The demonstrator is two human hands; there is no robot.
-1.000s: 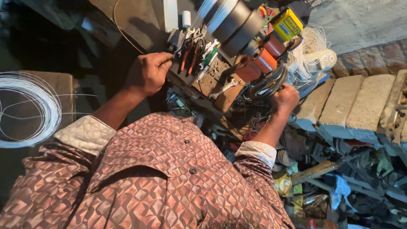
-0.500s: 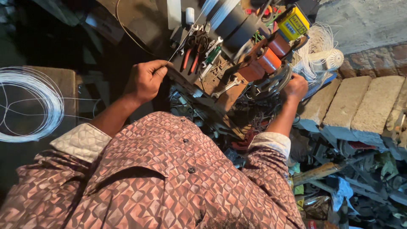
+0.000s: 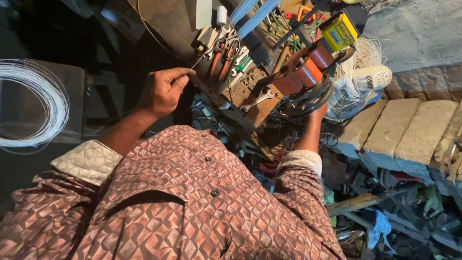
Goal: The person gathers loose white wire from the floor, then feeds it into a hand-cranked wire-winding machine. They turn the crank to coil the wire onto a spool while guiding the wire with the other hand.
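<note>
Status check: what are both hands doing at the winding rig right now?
Left hand pinching thin wire, pulled taut. Right hand up on the metal wheel, mostly hidden. Pliers and spanner beside the wire path.

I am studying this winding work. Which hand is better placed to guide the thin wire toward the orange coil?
Probably the left hand: it already pinches the thin wire between its fingertips. The right hand is mostly hidden beneath the round metal wheel beside the orange coil.

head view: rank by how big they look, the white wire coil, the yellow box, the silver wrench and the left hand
1. white wire coil, cut off by the frame edge
2. left hand, nearer the camera, so its rank is unsure
3. yellow box and silver wrench: look about alike
</note>
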